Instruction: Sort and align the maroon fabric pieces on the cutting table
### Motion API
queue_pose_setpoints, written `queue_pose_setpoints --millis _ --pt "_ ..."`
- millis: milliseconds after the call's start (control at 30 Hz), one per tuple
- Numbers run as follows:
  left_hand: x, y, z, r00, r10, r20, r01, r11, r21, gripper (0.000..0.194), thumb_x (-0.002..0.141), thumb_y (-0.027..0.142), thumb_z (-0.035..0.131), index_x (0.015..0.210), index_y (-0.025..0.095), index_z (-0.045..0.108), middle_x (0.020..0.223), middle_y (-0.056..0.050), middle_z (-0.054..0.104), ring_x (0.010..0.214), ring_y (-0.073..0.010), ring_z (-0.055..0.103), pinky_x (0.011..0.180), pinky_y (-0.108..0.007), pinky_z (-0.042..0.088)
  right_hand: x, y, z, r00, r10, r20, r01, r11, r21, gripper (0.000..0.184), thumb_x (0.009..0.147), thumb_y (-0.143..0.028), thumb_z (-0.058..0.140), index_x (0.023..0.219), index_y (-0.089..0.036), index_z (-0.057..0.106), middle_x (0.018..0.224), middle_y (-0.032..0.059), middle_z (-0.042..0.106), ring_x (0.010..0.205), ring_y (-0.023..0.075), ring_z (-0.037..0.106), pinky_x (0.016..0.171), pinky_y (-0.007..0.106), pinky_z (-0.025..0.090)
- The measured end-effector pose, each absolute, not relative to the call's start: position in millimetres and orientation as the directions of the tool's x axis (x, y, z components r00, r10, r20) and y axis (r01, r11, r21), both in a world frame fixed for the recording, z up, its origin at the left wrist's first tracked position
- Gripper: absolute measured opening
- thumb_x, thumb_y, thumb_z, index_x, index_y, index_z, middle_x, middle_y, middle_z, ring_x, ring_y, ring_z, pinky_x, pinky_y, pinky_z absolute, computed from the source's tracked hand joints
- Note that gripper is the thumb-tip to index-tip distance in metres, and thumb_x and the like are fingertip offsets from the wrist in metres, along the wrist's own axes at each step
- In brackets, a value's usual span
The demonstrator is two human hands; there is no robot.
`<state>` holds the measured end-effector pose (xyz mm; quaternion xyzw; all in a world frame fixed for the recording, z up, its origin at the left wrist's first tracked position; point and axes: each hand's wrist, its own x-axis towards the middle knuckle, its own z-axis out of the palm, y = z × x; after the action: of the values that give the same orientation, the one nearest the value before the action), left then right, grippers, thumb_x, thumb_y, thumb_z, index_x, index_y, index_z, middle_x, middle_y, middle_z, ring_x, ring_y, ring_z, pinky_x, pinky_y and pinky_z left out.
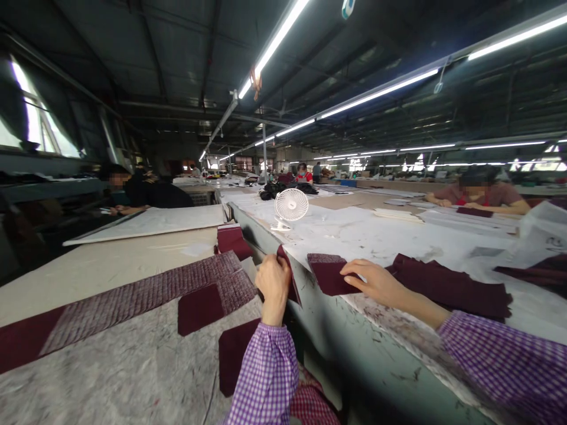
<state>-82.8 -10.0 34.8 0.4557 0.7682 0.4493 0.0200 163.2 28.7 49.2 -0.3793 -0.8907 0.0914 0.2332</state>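
Observation:
My left hand [273, 284] is closed around the edge of a dark maroon fabric piece [287, 273] at the gap between two tables. My right hand [374, 281] rests with fingers stretched flat on another maroon fabric piece [328, 275] lying on the right table's edge [336, 321]. Both arms wear purple checked sleeves. A pile of the same maroon cloth [447, 283] lies just right of my right hand.
The left felt-covered table [110, 366] holds a long quilted maroon strip [133, 298] and several maroon pieces [200, 307]. A small white fan [290, 206] stands on the right table. Other people work at benches to the left and far right.

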Motion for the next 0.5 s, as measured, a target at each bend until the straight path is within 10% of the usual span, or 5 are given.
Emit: queue_pose_setpoints --millis 233,500 --pt "-60.3 -28.4 50.3 -0.438 0.708 0.553 0.855 0.139 0.499 0.023 0.085 0.022 0.042 0.081 0.015 0.064 0.086 -0.012 0.068 0.083 -0.024 0.065 0.07 -0.029 0.044 127.0 -48.6 92.0 -0.84 0.526 -0.134 0.344 0.325 -0.881 0.053 0.086 -0.062 0.048 0.093 -0.015 0.071 0.091 0.0114 0.072 0.077 0.0198 0.068 0.075 0.035 0.054" --pt "-32.5 -63.5 70.3 0.374 0.568 0.733 0.667 -0.714 0.213 0.022 0.088 0.018 0.043 0.086 0.02 0.064 0.114 -0.006 0.065 0.104 -0.0197 0.057 0.095 -0.033 0.04 144.7 -20.6 96.5 -0.67 0.713 -0.209 0.166 -0.131 -0.977 0.075 0.082 -0.076 0.035 0.117 -0.014 0.059 0.108 0.0155 0.066 0.094 0.0257 0.065 0.079 0.043 0.055"
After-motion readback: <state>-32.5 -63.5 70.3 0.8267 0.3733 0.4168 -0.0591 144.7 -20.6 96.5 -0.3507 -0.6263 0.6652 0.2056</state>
